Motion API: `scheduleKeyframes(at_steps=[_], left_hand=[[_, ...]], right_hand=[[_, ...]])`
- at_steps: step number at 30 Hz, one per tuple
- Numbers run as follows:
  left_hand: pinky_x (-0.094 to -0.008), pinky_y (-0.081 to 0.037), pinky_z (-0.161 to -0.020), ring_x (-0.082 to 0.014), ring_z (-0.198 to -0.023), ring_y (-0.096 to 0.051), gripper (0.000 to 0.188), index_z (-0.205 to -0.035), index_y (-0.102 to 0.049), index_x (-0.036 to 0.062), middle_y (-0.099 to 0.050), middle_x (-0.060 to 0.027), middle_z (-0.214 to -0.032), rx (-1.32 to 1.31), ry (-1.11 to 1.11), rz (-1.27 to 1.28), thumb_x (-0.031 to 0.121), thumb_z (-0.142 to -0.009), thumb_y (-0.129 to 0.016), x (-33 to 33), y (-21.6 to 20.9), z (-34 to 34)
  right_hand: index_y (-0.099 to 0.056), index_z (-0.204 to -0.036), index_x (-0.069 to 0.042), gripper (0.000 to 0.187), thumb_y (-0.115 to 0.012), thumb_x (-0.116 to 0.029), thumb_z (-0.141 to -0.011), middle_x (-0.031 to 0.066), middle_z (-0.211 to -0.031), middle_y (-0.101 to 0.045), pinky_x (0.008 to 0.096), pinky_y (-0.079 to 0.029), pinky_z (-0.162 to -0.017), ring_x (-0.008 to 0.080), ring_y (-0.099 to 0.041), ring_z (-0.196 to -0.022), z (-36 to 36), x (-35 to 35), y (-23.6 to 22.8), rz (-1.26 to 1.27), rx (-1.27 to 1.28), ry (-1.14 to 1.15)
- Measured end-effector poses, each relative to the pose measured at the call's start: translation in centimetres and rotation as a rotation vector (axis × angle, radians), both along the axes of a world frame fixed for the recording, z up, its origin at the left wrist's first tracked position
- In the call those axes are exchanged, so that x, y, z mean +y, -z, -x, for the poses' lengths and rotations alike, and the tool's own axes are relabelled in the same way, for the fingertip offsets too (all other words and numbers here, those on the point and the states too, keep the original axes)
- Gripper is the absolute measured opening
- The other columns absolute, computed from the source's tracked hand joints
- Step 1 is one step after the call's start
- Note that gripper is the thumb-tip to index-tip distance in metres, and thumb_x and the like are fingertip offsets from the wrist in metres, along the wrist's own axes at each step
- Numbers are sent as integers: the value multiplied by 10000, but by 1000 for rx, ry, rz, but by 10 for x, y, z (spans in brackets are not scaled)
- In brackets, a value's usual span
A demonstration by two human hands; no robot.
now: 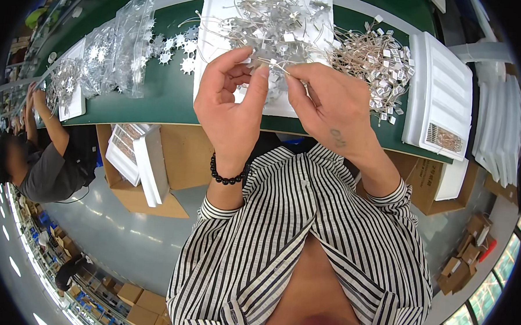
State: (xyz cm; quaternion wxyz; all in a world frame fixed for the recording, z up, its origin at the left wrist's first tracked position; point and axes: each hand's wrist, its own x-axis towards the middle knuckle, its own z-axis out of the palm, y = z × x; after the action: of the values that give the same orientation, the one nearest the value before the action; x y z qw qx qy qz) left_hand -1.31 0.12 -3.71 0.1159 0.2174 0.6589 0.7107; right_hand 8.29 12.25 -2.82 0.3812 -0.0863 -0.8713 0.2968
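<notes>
My right hand (pixel 336 102) pinches a thin pale wire lead (pixel 281 65) between thumb and forefinger. The lead stretches toward the thumb tip of my left hand (pixel 231 106). My left fingers are curled, thumb and forefinger facing each other; a small greyish, see-through piece seems to lie between them, too blurred against the heap behind to name. Both hands hover over the near part of a white foam tray (pixel 206 41). On it lies a tangled heap of clear pieces with wires (pixel 272 23).
A pile of wire leads with small white square ends (pixel 378 63) lies right of the tray, beside a stood-up white foam box (pixel 441 92). Leftward are clear star-shaped pieces (pixel 187 64) and plastic bags (pixel 132 46). Below the green table (pixel 170 109) stand cardboard boxes (pixel 182 156). A co-worker (pixel 51 165) works far left.
</notes>
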Motion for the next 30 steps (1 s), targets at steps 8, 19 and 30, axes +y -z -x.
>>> scheduleKeyframes(at_steps=[8,19,30], left_hand=[[-249,-523,-823,-128,-868,-603,294,-1138,-689,-20,-685,-51,-1028,-83,208,53,-71,-849,-708,-11,9,9],[-246,-572,-787,-156,-845,-689,293,-1185,-687,-48,-737,-129,-1022,-317,214,-44,-64,-893,-702,-10,6,7],[-227,-588,-711,-156,-757,-723,167,-1065,-725,-60,-759,-119,-878,149,0,15,-14,-905,-727,23,-47,49]], right_hand=[[-721,-929,-5,52,-694,3,-886,-5,-695,-599,216,-339,-505,78,-426,-551,-11,1,1,472,-90,-131],[-691,-1063,-5,176,-715,-48,-894,8,-778,-609,207,-365,-550,78,-454,-596,-13,6,14,813,-191,-210],[-644,-1275,-39,444,-778,-87,-855,48,-903,-661,229,-455,-671,99,-531,-726,-9,41,12,326,-79,-45]])
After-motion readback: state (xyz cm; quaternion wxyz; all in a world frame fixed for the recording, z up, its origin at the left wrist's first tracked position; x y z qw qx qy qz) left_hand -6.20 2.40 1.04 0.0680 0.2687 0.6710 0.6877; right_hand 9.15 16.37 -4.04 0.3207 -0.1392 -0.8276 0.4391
